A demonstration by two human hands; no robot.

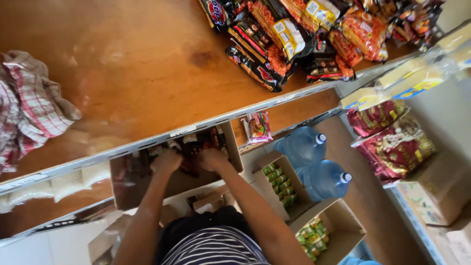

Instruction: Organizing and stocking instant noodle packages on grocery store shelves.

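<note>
- At lower centre, a striped top and two bare arms are seen reaching up the frame.
- The left hand (166, 161) and right hand (212, 158) are curled around dark packets (196, 147) inside an open cardboard box (128, 182) at centre, under the shelf edge (147, 143).
- Packets are best gripped firmly and lifted level, clear of the rail.
- Beyond, snack packets (274, 39) are piled on the wooden shelf (122, 64), upper right.

Red-checked cloth (29, 105), blue water bottles (314, 162), navy-white striped shirt (216, 248)
</note>
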